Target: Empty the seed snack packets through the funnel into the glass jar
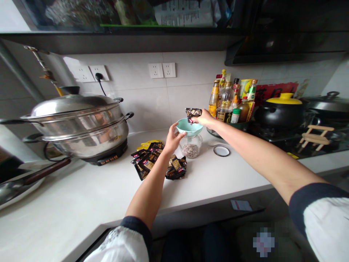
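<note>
A glass jar [191, 148], partly filled with greyish-pink grains or seeds, stands on the white counter. On its mouth sits a mint-green funnel [191, 131]. My left hand [173, 138] grips the funnel's left rim, thumb and fingers closed on it. Above the funnel, my right hand [205, 118] pinches a small black packet [192, 113], tipped over the opening; whether anything is flowing out cannot be made out. Several black and gold packets [148, 160] lie in a heap left of the jar, some beneath my left forearm. A round jar lid [221, 151] rests to the right.
At left, a steel steamer pot [81, 127] stands on an electric hotplate [107, 156]. Sauce bottles [226, 98] crowd a tray at the back right. Beyond them are a black pot with a yellow lid [283, 99] and a tiny wooden chair [316, 137] near the stove.
</note>
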`<state>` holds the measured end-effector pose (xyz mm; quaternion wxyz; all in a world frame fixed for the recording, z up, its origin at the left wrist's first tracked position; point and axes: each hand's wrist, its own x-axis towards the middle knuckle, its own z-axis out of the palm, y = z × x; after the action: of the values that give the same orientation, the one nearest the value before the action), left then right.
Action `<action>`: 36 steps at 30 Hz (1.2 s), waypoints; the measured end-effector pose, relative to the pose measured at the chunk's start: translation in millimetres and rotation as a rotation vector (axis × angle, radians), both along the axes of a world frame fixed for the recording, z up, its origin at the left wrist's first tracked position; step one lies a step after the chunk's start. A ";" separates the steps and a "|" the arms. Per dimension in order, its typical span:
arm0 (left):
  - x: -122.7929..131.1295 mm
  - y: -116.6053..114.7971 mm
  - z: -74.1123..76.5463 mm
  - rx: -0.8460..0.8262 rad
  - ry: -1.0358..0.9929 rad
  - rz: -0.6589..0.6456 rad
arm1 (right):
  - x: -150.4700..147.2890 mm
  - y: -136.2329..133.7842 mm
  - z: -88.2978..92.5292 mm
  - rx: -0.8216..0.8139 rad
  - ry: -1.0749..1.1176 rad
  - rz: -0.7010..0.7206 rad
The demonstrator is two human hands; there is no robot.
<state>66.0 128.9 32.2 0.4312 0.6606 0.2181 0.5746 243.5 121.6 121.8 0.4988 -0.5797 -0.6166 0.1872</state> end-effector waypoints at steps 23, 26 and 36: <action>1.2 2.3 0.1 0.022 0.037 0.043 | 0.9 6.0 -7.1 0.051 -0.194 -0.066; 1.8 2.8 -0.5 0.014 0.017 0.033 | 0.1 4.0 -7.0 0.066 -0.133 -0.028; -2.4 0.4 4.0 0.004 0.025 -0.005 | -2.9 -0.1 -4.9 0.075 0.011 0.014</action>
<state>63.6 129.3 36.2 0.4284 0.6692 0.2206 0.5657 240.6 121.5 116.9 0.5222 -0.5551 -0.6246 0.1704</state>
